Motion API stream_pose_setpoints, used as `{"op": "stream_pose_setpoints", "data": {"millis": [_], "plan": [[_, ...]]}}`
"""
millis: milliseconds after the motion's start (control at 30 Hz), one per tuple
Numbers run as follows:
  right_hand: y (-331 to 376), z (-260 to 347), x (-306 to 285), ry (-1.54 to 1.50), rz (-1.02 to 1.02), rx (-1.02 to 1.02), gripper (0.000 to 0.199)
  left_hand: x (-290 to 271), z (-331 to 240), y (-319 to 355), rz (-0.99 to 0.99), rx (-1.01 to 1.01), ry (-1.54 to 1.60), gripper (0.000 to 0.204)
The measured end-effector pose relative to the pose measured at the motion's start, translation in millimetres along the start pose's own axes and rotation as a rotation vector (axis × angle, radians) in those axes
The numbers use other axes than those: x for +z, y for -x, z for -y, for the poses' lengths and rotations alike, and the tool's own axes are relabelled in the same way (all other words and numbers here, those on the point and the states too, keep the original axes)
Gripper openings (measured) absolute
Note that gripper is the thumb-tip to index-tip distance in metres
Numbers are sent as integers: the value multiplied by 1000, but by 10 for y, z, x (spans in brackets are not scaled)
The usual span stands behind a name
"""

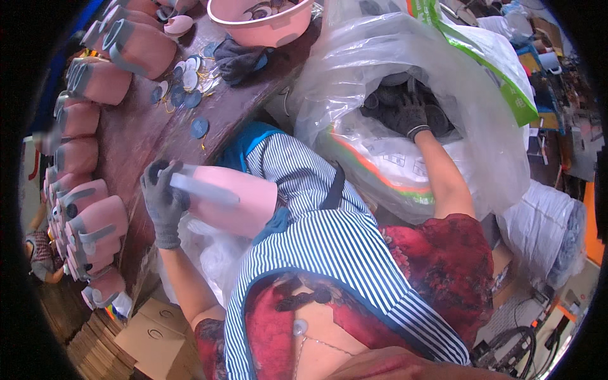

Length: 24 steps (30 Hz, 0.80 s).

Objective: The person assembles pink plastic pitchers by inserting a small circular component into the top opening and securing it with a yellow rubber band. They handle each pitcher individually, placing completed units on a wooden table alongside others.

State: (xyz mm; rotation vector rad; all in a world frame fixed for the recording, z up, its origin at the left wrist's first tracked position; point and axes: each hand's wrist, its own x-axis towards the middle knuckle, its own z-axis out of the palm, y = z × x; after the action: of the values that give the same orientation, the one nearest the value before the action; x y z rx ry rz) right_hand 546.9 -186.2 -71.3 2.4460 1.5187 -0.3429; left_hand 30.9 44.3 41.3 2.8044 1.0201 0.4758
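Note:
A pink jug point(237, 196) with a pale grey handle lies on its side against my lap, over the striped apron. My left hand point(163, 193), in a grey knit glove, is closed on its end near the handle. To the right, my right hand point(411, 115), in a dark grey glove, reaches into an open white sack point(380, 152) lined with clear plastic. Its fingers are spread over dark rounded parts point(438, 119) inside. The shapes of those parts are hard to make out in the shadow.
Several pink jugs point(114, 82) with grey handles line the table's point(136, 133) left edge. Round tags point(190, 79) with strings, a dark cloth point(239, 62) and a pink basin point(259, 28) lie on the table. Cardboard boxes point(155, 335) stand lower left, a white wrapped roll point(538, 225) right.

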Motion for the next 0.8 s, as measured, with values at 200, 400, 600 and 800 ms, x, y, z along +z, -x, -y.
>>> {"op": "stream_pose_setpoints", "data": {"millis": [200,400,600,800], "plan": [[279,187,-532,-138,5,180,70,-176,321,518,-189,-223,-23,30],[669,461,-778,-739,-517,-431,37,-333,26,1122,-634,-817,477,27],[549,2091,-323,-420,-530,-893,55,-324,-275,1124,-778,-865,643,34],[356,2258,113,-839,-413,-763,55,-174,-377,1500,-773,-950,714,30]]}}
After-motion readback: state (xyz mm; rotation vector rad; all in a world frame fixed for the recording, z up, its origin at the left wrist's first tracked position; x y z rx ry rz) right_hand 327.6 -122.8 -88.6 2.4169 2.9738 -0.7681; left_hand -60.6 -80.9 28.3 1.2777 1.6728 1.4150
